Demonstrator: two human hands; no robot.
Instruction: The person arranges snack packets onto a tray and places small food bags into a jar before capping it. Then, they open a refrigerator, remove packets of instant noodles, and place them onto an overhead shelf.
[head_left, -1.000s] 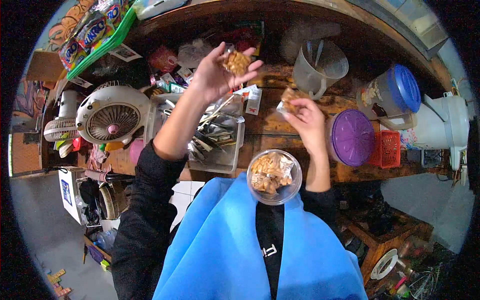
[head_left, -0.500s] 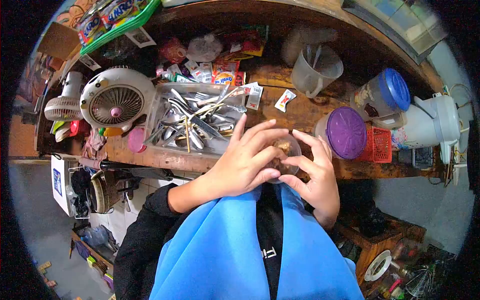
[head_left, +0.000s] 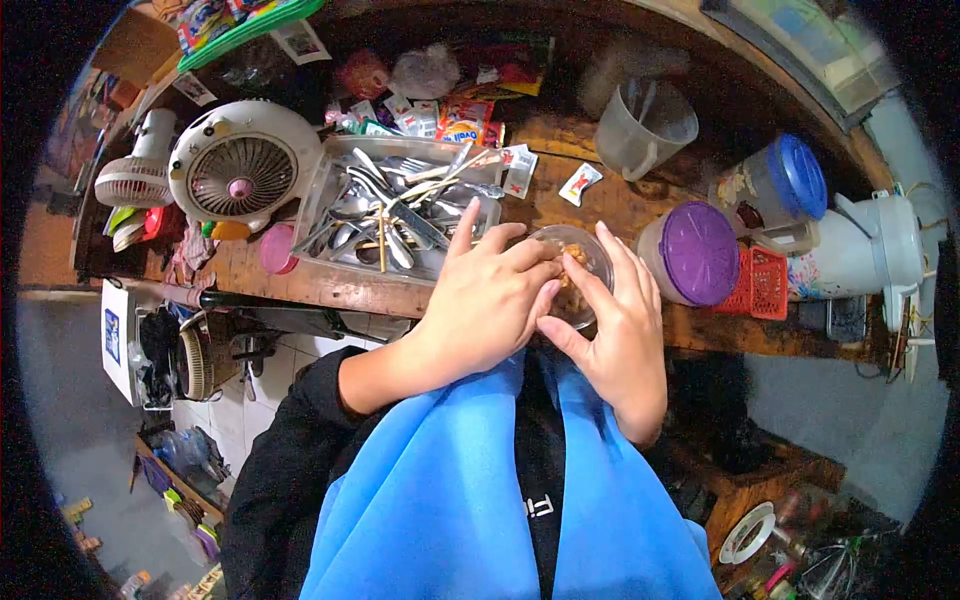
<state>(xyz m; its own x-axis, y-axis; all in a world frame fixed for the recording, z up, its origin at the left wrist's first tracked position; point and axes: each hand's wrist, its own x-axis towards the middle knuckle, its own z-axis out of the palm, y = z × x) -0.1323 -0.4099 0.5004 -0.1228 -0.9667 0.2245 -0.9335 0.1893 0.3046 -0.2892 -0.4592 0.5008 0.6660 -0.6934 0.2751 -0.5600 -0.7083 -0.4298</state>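
The left hand (head_left: 490,295), its grip unclear, and right hand (head_left: 620,345), fingers spread, touch a round, clear plastic container (head_left: 552,236) at the brown wooden desk (head_left: 550,158)'s edge; golden-brown pieces (head_left: 576,252) already lie inside; what remains is unclear.

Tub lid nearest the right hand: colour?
The lid is purple; the head view shows it best.

Uneven light fills a grainy, fisheye-curved view with black corners.
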